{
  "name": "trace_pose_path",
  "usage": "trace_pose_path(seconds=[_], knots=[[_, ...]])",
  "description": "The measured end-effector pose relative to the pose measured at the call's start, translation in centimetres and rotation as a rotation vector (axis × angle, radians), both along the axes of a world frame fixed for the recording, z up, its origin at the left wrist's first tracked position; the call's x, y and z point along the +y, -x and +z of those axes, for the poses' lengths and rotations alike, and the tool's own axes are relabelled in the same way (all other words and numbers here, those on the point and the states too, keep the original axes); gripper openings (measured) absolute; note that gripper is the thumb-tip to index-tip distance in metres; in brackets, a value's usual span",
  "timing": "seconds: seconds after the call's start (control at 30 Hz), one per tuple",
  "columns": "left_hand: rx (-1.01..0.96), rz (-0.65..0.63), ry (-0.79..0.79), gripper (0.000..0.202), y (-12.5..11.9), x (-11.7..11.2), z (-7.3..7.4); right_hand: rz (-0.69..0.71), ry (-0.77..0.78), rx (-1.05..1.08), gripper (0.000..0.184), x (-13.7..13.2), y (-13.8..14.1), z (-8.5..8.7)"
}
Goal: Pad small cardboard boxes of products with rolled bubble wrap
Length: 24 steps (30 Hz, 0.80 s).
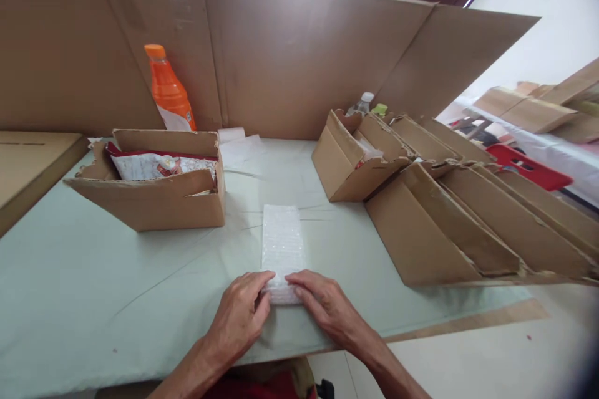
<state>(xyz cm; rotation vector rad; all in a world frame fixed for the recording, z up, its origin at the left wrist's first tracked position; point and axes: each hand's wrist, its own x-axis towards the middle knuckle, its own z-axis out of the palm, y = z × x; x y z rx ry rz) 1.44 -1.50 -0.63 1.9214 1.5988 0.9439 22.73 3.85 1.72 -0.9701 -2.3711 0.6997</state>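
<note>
A strip of bubble wrap [282, 238] lies flat on the table in front of me, its near end folded or rolled into a thicker part. My left hand [243, 307] grips the left edge of that near end, thumb and fingers pinched on it. On the opposite edge, my right hand [325, 303] holds the bubble wrap in the same way, fingertips on top and thumb lower down. Whether anything sits inside the folded part cannot be made out.
An open cardboard box [178, 206] with printed packets stands left, an orange bottle [171, 90] behind it. Several open cardboard boxes [430, 243] stand on the right. A tall cardboard screen [299, 56] closes off the back. The table's near edge runs just below my hands.
</note>
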Motion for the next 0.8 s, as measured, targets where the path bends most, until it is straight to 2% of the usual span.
trace_pose_path(seconds=[0.13, 0.3, 0.37, 0.43, 0.5, 0.57, 0.6, 0.7, 0.8], knots=[[0.042, 0.049, 0.052, 0.035, -0.1, 0.9, 0.2, -0.105, -0.27, 0.0, 0.025, -1.5, -0.6, 0.5], [0.135, 0.078, -0.011, 0.033, -0.1, 2.4, 0.3, -0.015, -0.333, -0.177, 0.027, -1.0, 0.6, -0.6], [0.124, 0.061, -0.082, 0.037, 0.3, 2.0, 0.5, -0.027, -0.297, -0.149, 0.027, -0.3, 1.0, -1.0], [0.093, -0.007, -0.142, 0.042, 0.8, 1.1, 0.7, -0.022, -0.177, -0.097, 0.026, 0.3, 1.1, -1.1], [0.048, -0.083, -0.118, 0.045, 1.1, 0.3, 0.8, 0.003, -0.004, -0.068, 0.025, 0.4, 1.0, -0.9], [0.017, -0.088, -0.037, 0.046, 1.0, 0.0, 0.8, -0.011, 0.075, -0.062, 0.025, 0.3, 0.7, -0.7], [0.015, -0.064, 0.004, 0.046, 0.9, 0.2, 0.8, -0.042, 0.046, -0.062, 0.025, 0.1, 0.6, -0.6], [0.078, 0.028, 0.07, 0.046, 0.5, 1.7, 0.7, -0.114, -0.175, -0.097, 0.026, -0.5, 0.4, -0.5], [0.127, 0.089, 0.085, 0.042, 0.4, 3.0, 0.8, -0.055, -0.263, -0.197, 0.031, -0.6, 0.7, -0.8]])
